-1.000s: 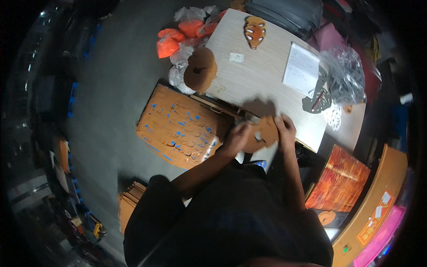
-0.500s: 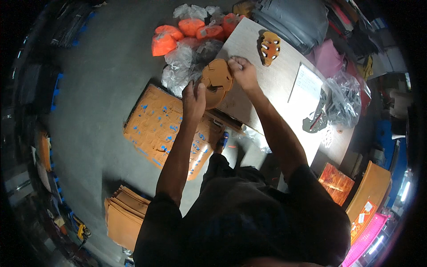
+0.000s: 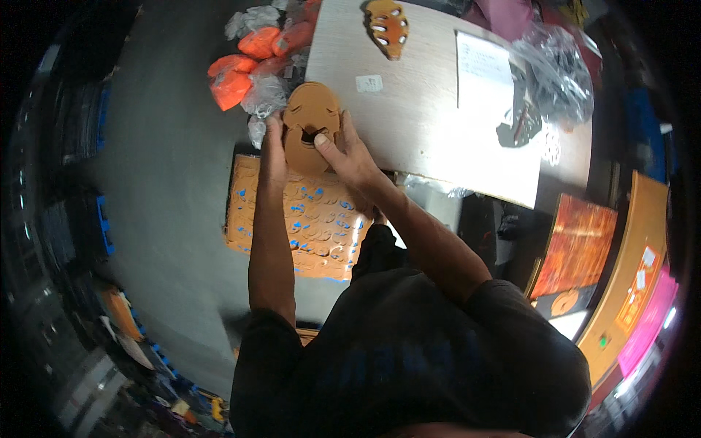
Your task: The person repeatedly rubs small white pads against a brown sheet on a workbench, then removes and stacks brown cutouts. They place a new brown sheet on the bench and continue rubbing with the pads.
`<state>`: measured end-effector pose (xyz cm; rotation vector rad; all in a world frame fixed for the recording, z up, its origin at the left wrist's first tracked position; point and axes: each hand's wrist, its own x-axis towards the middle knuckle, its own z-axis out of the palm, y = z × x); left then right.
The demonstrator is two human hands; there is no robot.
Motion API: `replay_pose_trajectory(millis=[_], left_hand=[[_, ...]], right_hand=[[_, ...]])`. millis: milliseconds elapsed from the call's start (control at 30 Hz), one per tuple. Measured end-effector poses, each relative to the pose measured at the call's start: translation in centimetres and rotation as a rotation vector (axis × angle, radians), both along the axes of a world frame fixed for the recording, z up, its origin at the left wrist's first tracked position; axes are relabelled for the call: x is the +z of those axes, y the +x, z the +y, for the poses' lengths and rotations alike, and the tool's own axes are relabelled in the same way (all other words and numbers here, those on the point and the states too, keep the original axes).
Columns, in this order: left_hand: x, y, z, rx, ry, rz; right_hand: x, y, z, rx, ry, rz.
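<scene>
I hold a stack of tan, sole-shaped cut-out pieces (image 3: 312, 104) upright between both hands, over the table's left edge. Slits and a dark opening mark its middle. My left hand (image 3: 274, 152) grips the left side, fingers mostly hidden. On the right side, my right hand (image 3: 351, 156) is closed, its thumb lying across the front beside the opening. Below them lies a tan sheet (image 3: 255, 237) covered with cut outlines and blue patches. A tan piece with several holes (image 3: 391, 31) rests at the far part of the table (image 3: 416, 124).
Orange bundles in clear bags (image 3: 232, 82) lie left of the table. On the table are a white label (image 3: 369, 83), a written sheet of paper (image 3: 483, 73), a dark grey cut piece (image 3: 520, 128) and a clear plastic bag (image 3: 558, 77). A reddish board (image 3: 577, 244) stands at right.
My right hand has shifted from the pieces' upper edge down to their right side. The stack now stands straighter. My view has turned, and the white label on the table has come into sight.
</scene>
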<state>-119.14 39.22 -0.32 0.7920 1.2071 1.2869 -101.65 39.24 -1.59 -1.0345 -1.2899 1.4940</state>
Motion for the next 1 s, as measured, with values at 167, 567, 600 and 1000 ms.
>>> replay_pose_trajectory(millis=[167, 567, 600, 1000], left_hand=[[3.7, 0.3, -1.1, -0.028, 0.115, 0.692], [0.1, 11.6, -8.5, 0.044, 0.167, 0.817], [-1.4, 14.6, -9.2, -0.126, 0.173, 0.71], [0.8, 52.2, -34.2, -1.372, 0.049, 0.42]], right_hand=[[-0.7, 8.4, -4.9, 0.026, -0.27, -0.134], [-7.2, 27.9, -25.5, -0.092, -0.617, -0.375], [-7.0, 28.8, -27.4, -0.102, -0.542, -0.461], [-1.9, 43.5, -58.8, -0.864, -0.57, -0.267]])
